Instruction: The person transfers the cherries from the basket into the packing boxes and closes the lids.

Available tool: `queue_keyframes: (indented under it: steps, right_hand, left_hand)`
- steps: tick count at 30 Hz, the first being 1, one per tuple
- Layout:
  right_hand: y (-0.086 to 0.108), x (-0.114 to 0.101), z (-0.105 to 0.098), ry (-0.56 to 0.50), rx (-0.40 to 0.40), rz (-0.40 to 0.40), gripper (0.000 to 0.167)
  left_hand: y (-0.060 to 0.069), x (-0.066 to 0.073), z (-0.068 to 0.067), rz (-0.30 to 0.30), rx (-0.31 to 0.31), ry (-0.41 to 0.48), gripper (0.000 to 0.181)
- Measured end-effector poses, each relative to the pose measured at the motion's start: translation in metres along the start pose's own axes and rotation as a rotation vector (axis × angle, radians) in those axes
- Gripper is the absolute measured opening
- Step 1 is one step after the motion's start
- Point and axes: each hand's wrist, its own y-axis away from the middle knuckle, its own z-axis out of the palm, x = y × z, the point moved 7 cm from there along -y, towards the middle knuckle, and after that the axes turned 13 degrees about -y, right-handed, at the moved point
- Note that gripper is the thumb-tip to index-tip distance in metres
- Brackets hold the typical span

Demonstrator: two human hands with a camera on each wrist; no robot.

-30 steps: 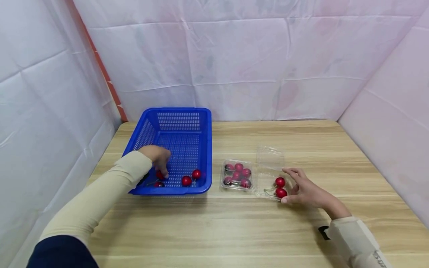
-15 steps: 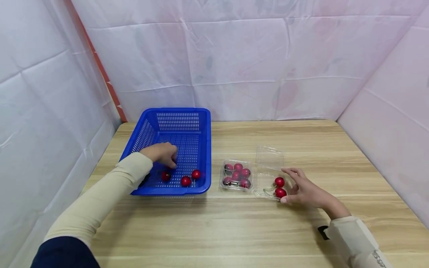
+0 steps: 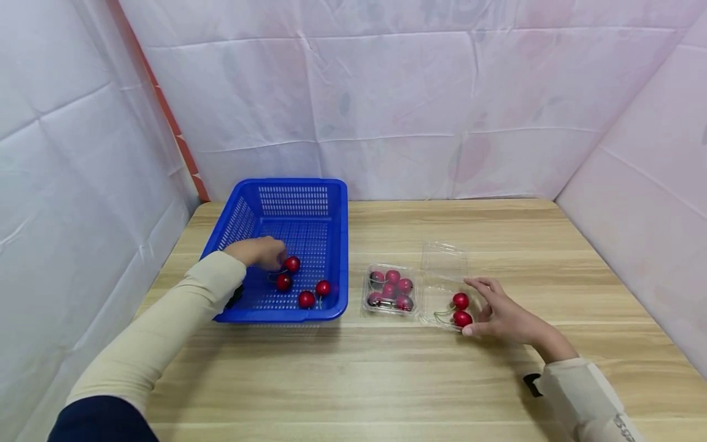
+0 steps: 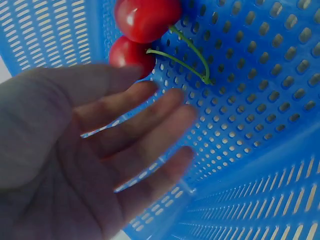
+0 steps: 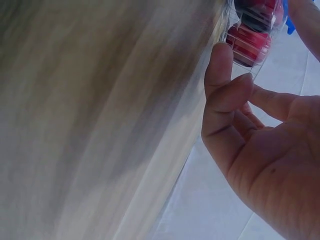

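In the head view my left hand [image 3: 264,253] is inside the blue plastic basket [image 3: 343,245]. Its fingers are loosely bent in the left wrist view, and they hold nothing. Right by them lie two red cherries [image 4: 147,19] joined by green stems; the thumb overlaps the lower one. Another pair of cherries [image 3: 306,299] lies near the basket's front right corner. My right hand [image 3: 505,316] spans the right side of a clear plastic clamshell box [image 3: 436,294], thumb at the near edge, fingers at the far side. Two stemmed cherries [image 3: 461,318] lie in that box, its lid laid back.
Between basket and open box stands a second clear box [image 3: 367,302], with several cherries inside. All stand on a wood-grain table [image 3: 353,380]. White cloth [image 3: 386,92] hangs behind and at both sides.
Two cherries in the basket have shifted right and toward the back, beside my left hand, which moved right and then slightly back left. My right hand has stayed at the open box.
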Motion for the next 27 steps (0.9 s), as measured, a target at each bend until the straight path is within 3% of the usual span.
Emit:
queue_keyframes:
  steps: [4,16,27]
  right_hand:
    - [0.0,-0.001,-0.001,0.002,0.003,0.0,0.098]
    - [0.0,0.0,0.0,-0.004,0.001,0.0,0.098]
    - [-0.001,0.001,0.0,-0.01,-0.004,0.011,0.098]
  left_hand:
    - [0.003,-0.002,0.005,-0.044,-0.081,-0.009,0.029]
    - [-0.002,-0.002,0.01,-0.068,-0.076,-0.04,0.024]
    - [-0.014,0.001,0.006,-0.047,0.089,-0.279,0.018]
